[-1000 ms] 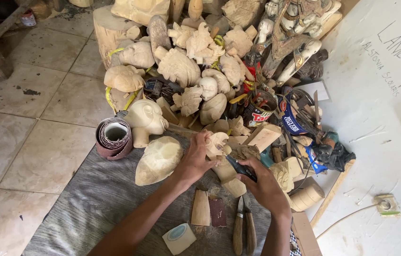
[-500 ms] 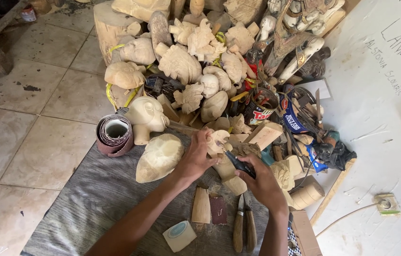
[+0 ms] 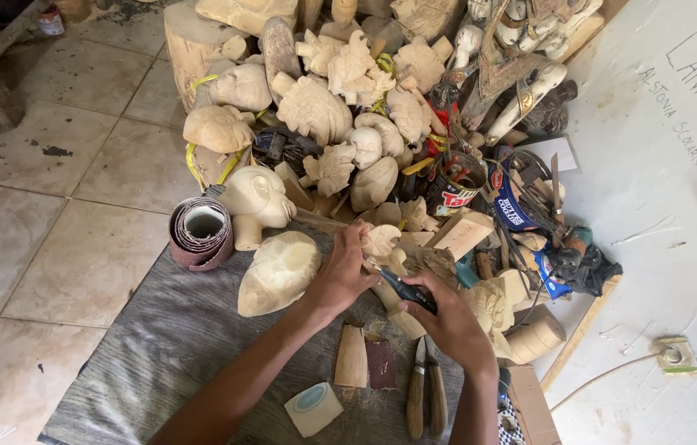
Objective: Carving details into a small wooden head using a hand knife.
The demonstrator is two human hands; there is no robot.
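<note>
Head view: my left hand (image 3: 340, 276) grips a small pale wood carving (image 3: 381, 241), and my right hand (image 3: 451, 321) is closed on a dark-handled carving tool (image 3: 402, 288) touching it.

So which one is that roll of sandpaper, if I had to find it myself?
Start at the grey mat spread on the tiled floor. At its far left corner, just left of the pale carved head, lies the roll of sandpaper. It is the only reddish-brown coil there, with a hollow white core facing up, among bare pale wood carvings.
</note>
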